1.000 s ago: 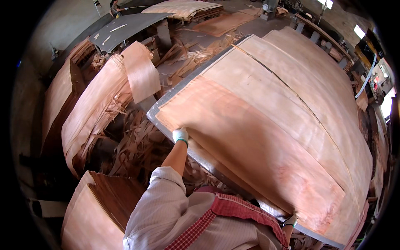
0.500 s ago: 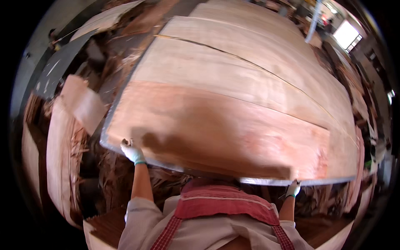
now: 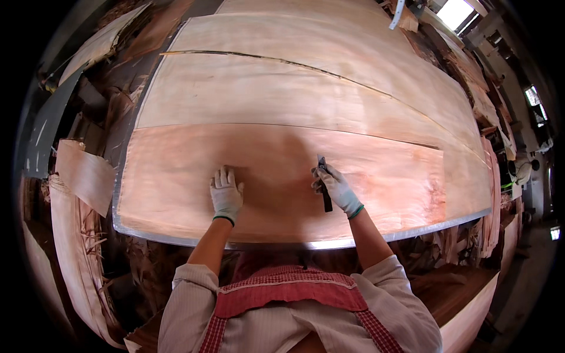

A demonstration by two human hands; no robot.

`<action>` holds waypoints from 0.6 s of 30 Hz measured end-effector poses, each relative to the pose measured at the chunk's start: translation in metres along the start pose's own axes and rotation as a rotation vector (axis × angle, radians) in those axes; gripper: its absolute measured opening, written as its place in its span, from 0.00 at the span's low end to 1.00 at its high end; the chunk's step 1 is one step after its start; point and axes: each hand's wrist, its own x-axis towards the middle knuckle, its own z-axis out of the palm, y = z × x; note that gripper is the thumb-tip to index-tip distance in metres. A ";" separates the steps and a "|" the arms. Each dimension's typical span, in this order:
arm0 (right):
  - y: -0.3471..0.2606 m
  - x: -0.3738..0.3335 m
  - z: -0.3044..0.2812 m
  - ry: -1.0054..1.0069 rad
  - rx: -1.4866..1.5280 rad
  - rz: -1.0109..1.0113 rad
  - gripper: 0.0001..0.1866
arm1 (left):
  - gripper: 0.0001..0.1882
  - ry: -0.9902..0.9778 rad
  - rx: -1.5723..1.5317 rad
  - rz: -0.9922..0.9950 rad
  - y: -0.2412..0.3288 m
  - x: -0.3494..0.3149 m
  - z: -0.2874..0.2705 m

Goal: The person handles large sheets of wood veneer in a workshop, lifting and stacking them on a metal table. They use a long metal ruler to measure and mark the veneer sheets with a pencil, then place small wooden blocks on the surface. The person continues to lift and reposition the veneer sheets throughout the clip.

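Note:
A reddish wood veneer sheet [image 3: 176, 176] lies along the near side of the work table, over a larger, paler veneer sheet [image 3: 306, 94]. My left hand [image 3: 225, 193], in a white glove with a green cuff, rests on the reddish sheet with its fingers stretched out. To the right, my right hand [image 3: 334, 183], gloved alike, is closed around a black utility knife [image 3: 326, 200]. The knife's blade end points away from me, over the reddish sheet. A thin dark-edged strip of veneer [image 3: 282, 60] crosses the pale sheet farther off.
A metal edge [image 3: 276, 245] borders the table's near side. Stacked veneer [image 3: 73, 247] and a loose piece [image 3: 85, 176] stand at the left, with torn scraps below the table. More veneer stacks [image 3: 465, 65] line the right side.
Both hands have come off the near edge and moved inward over the reddish sheet. The knife now shows in my right hand. The view has shifted, and the sheet lies near the table edge.

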 end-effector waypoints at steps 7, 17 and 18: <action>0.057 0.054 0.018 0.038 -0.197 0.146 0.14 | 0.28 0.063 -0.153 -0.004 -0.063 0.076 -0.011; 0.008 0.170 0.173 0.097 -1.440 -0.244 0.12 | 0.23 0.231 0.187 -0.440 -0.351 0.188 0.010; 0.011 0.197 0.203 0.048 -1.474 -0.341 0.12 | 0.23 0.245 0.144 -0.434 -0.365 0.197 0.013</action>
